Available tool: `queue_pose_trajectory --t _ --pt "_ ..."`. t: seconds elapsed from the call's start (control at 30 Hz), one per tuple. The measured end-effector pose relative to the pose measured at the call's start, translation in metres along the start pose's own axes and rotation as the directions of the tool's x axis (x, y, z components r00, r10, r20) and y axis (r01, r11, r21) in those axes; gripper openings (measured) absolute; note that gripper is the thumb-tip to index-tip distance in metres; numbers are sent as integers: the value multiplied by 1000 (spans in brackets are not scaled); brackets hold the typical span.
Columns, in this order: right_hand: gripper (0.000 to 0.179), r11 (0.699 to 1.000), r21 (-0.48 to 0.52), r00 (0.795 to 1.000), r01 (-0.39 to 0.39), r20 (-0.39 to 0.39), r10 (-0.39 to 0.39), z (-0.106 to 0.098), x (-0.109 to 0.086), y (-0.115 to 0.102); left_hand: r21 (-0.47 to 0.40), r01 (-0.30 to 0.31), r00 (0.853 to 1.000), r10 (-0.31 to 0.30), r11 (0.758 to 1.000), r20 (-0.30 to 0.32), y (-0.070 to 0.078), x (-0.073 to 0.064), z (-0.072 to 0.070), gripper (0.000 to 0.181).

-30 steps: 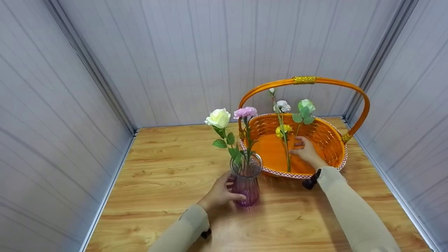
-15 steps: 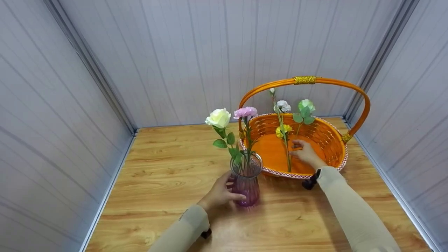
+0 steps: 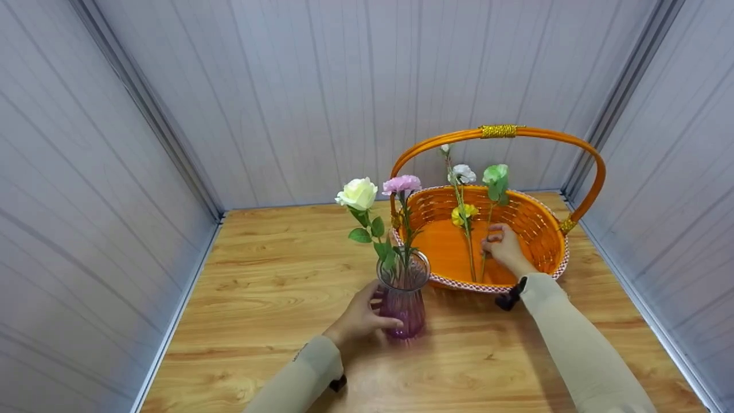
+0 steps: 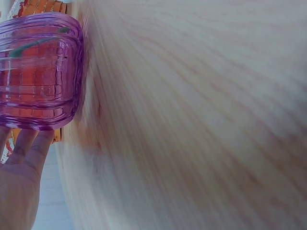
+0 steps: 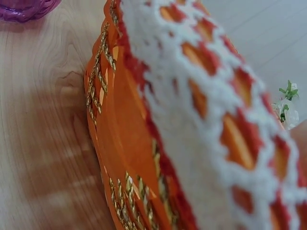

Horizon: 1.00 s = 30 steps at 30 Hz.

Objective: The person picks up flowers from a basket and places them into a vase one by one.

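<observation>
Green flower (image 3: 495, 173) lies just beyond the right hand (image 3: 507, 250), stem pinched between its fingertips, in the basket (image 3: 539, 229). Left hand (image 3: 360, 312) clasps the vase (image 3: 406, 312). Judgement: lift gently; other stems (image 3: 470, 252) run just left of the right hand and could snag. Handle (image 3: 499, 132) arches above that hand, near rim under its wrist; keep bloom clear of both. Open surface (image 3: 258, 287) spreads left of the left hand.
</observation>
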State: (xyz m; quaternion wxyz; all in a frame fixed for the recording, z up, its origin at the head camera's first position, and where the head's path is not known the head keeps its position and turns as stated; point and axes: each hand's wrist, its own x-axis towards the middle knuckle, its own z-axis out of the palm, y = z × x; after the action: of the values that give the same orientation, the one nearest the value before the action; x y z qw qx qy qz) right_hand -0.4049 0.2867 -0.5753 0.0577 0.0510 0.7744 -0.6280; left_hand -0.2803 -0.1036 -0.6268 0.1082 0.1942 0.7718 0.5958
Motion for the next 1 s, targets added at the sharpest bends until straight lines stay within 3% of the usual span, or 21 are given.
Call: queue_pose_trajectory --t 0.13,0.23,0.53,0.8,1.0 --pt "67 999 2 999 -40 16 40 -3 1 -1 18 5 1000 -5 1000 1 1 0 0 86" --pt "69 997 -19 997 -68 27 69 -4 1 -2 26 7 1000 -7 1000 1 2 -1 -1 87" --pt "56 994 -7 994 -108 -13 107 -5 -3 -6 13 -4 1000 4 1000 -6 3 -2 0 88" --pt "44 992 100 996 -76 -49 81 -8 -9 -10 45 14 1000 -13 999 -6 3 -2 0 85" --pt "40 993 115 995 -40 -89 50 -9 -12 -16 50 31 999 -31 998 -8 3 -3 0 89"
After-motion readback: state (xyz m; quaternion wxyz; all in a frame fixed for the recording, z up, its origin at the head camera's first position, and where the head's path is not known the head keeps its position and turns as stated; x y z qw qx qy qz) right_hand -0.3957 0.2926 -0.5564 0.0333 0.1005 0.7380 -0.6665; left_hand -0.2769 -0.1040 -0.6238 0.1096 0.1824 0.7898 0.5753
